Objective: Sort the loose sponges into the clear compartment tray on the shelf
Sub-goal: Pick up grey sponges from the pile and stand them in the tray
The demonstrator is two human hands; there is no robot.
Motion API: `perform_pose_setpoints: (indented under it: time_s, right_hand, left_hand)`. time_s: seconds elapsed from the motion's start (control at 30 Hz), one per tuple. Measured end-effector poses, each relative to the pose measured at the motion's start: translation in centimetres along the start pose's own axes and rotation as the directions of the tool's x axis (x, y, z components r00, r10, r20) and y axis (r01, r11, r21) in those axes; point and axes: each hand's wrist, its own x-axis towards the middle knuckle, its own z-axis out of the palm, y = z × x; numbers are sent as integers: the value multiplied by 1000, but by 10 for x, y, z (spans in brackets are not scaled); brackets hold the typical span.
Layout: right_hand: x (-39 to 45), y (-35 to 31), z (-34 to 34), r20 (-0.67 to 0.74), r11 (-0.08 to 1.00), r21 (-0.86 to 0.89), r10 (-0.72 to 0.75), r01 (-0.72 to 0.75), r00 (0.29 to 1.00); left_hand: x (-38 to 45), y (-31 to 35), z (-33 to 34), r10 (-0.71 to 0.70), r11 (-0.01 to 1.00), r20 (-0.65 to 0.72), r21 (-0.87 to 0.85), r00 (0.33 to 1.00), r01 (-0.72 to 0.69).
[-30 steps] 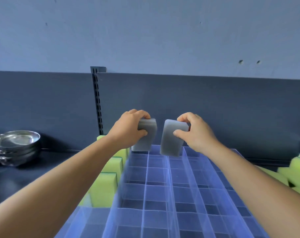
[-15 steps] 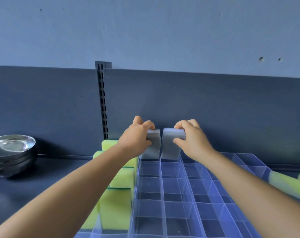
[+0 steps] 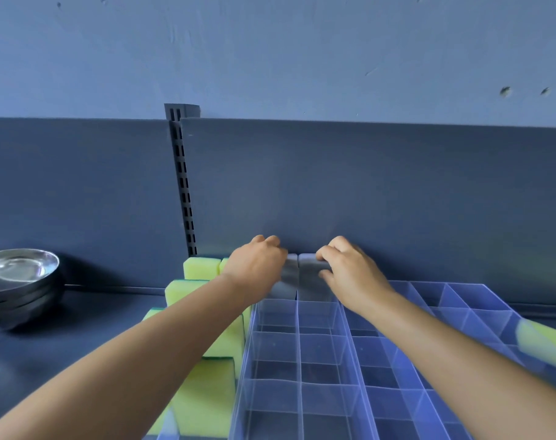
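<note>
Sponges have dropped into the tray's (image 3: 461, 300) far cells: left hand (image 3: 254, 268) grips one (image 3: 288, 276), right hand (image 3: 349, 271) the other (image 3: 310, 274); release looks next.

Stacked steel bowls (image 3: 19, 281) far left; slotted upright (image 3: 183, 182) against back panel (image 3: 365, 198).

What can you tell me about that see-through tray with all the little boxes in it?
The clear compartment tray looks like thin transparent plastic with a bluish tint, split by upright walls into a grid of rectangular cells. It lies flat on the dark shelf. The cells in view look empty, except two at the far edge, where each hand lowers a grey sponge.
</note>
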Motion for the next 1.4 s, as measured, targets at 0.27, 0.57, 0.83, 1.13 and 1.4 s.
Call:
perform_pose_setpoints:
  time_s: [0.27,0.57,0.83,1.13,1.4]
  right_hand:
    - [-14,-2,-22,56,999,-22,31,-30,998]
    - [-75,16,-65,66,978,-132,172,-162,983]
    - [-143,64,-97,34,926,-187,340,-328,940]
    - [-209,135,-132,16,873,-202,456,-444,890]
    - [-266,209,-158,140,843,-185,532,-505,835]
  left_hand:
    - [-10,10,-17,38,998,11,-52,999,-37]
    - [-14,73,-36,240,961,-90,-119,967,-250]
    - [-17,152,-45,397,895,-119,-169,910,-413]
    - [-24,250,-58,469,849,-118,-211,875,-484]
    - [-27,350,-56,505,835,-23,-239,863,-495]
